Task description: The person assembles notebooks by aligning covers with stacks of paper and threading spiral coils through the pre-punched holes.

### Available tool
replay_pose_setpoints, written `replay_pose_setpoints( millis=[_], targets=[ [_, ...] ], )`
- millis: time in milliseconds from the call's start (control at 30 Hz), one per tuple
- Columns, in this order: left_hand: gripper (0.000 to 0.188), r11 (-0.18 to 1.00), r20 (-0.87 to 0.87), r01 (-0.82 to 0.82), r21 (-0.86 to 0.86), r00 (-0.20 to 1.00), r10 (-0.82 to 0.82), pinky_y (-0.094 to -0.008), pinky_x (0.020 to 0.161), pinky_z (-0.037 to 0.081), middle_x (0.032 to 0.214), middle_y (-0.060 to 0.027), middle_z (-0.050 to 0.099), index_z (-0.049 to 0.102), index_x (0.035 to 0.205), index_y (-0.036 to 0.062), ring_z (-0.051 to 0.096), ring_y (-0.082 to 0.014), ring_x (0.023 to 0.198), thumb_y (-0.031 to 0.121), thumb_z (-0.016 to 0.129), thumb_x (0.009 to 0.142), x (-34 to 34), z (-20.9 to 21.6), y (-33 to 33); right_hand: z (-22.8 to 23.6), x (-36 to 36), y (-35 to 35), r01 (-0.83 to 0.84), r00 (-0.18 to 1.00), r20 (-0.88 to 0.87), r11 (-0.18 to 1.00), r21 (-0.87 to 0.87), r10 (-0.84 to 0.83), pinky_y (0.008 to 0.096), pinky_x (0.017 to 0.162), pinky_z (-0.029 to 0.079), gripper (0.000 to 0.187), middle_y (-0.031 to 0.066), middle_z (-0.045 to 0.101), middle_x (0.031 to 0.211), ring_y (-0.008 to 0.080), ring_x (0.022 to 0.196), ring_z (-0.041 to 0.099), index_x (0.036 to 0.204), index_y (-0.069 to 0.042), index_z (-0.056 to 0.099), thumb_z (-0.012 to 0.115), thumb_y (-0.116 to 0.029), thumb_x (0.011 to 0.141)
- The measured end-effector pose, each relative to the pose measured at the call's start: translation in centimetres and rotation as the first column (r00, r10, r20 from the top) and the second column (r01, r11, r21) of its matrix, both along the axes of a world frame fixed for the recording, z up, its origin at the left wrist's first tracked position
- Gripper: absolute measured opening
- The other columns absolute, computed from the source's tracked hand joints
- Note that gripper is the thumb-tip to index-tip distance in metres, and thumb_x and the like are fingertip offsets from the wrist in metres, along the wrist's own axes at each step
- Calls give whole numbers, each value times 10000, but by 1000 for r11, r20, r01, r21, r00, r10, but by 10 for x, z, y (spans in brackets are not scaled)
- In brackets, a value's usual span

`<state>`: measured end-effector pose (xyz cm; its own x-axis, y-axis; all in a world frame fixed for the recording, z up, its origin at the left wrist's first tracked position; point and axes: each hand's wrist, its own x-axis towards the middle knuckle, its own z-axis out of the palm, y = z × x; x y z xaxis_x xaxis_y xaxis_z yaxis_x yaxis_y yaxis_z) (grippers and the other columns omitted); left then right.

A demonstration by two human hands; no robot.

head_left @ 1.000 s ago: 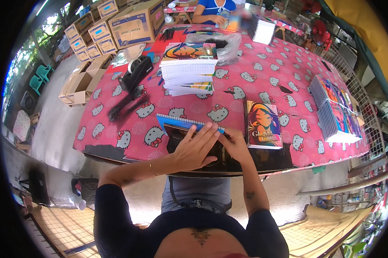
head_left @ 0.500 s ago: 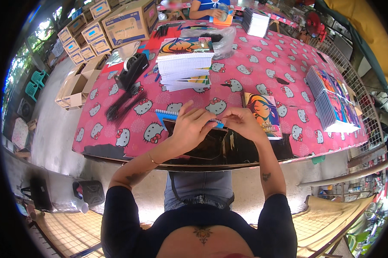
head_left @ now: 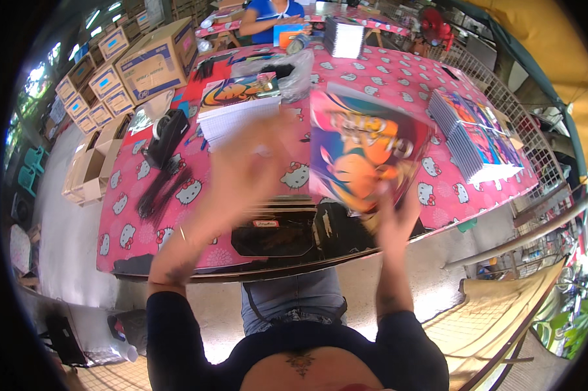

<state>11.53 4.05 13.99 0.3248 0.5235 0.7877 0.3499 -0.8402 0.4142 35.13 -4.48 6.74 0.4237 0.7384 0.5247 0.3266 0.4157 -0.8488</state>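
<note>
My right hand (head_left: 396,218) grips the lower edge of a notebook (head_left: 365,146) with a colourful illustrated cover, raised above the table and blurred by motion. Its cover picture is upside down to me. My left hand (head_left: 252,166) is over the table in front of a stack of notebooks (head_left: 235,120); motion smears its fingers, so whether it holds anything is unclear. Below it, at the table's near edge, lies a black board (head_left: 274,236). A bundle of thin black wire-like strands (head_left: 166,193) rests left of my left hand.
The pink patterned table (head_left: 388,81) also bears a black tape dispenser (head_left: 166,140), a plastic bag (head_left: 294,75), another stack of notebooks (head_left: 479,140) at right and one at the back (head_left: 344,39). Cardboard boxes (head_left: 156,62) stand at left. Across the table, a person (head_left: 271,19) handles small items.
My hands have moved apart, the left one leftward. The blue-edged notebook between them is no longer seen there; an illustrated notebook is now lifted in my right hand. The view has shifted.
</note>
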Motion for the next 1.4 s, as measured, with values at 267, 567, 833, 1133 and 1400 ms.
replay_pose_setpoints(
  millis=[267,567,833,1133,1400],
  targets=[
    [325,921,-370,-277,275,853,368,-419,842,570,1084,-209,714,676,1197,41,694,-396,977,216,704,924,-94,-75,203,-135,189,110,88,851,501,896,-435,160,403,810,549,630,236,716,1023,306,904,716,1360,27,582,788,-288,855],
    [100,589,-94,-571,572,668,739,-456,733,481,895,-86,668,656,1003,97,667,-287,836,125,646,908,-82,-24,158,-122,176,99,374,772,635,779,-503,39,499,952,502,790,281,528,1323,428,1144,606,1455,-6,498,795,-398,838],
    [143,898,-336,-17,439,924,182,-386,687,411,824,-80,617,667,1034,58,614,-272,747,140,667,918,-13,-4,37,-63,4,43,-558,821,-176,829,-47,543,310,1006,463,503,103,622,1295,162,1162,602,1363,2,546,743,-1,900],
    [218,940,-486,-18,341,853,192,-388,741,418,866,-61,632,661,1069,43,618,-250,778,160,700,889,-23,-19,4,-112,-26,39,-463,886,-44,875,-143,462,305,939,479,422,82,705,1146,140,1047,638,1287,17,586,753,-116,922],
    [525,881,-538,-419,219,701,467,-428,1157,293,1485,-190,471,517,1438,26,469,-308,1358,323,570,1009,-66,-146,-28,-124,-65,40,-530,828,-236,847,-38,508,368,1113,377,709,175,540,1415,253,1322,511,1531,-9,337,708,-188,953]
  ],
)
